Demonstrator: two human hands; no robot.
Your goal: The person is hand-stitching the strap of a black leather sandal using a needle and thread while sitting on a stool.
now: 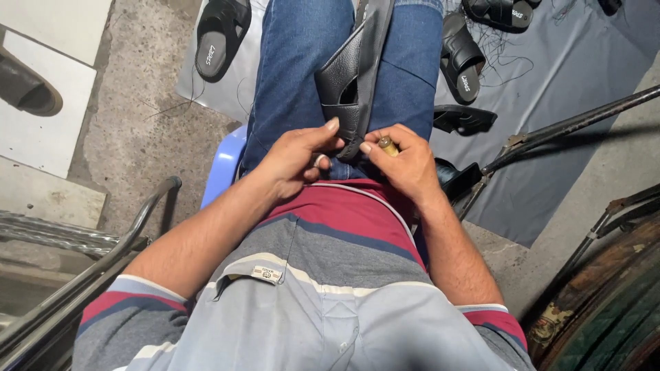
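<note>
A black leather sandal (352,69) lies between my blue-jeaned thighs, sole edge toward me. My left hand (295,156) pinches the near end of the sandal, thumb on top. My right hand (405,161) grips a small tool with a brown wooden handle (388,145), its fingertips touching the sandal's near edge. The tool's tip is hidden behind the sandal and my fingers. I sit on a pale blue plastic stool (223,165).
More black sandals lie around: one on the sheet at upper left (220,38), two at upper right (460,58) (498,12), one part by my right knee (464,118). A grey sheet (570,89) covers the floor. Metal bars (570,124) (103,268) flank me.
</note>
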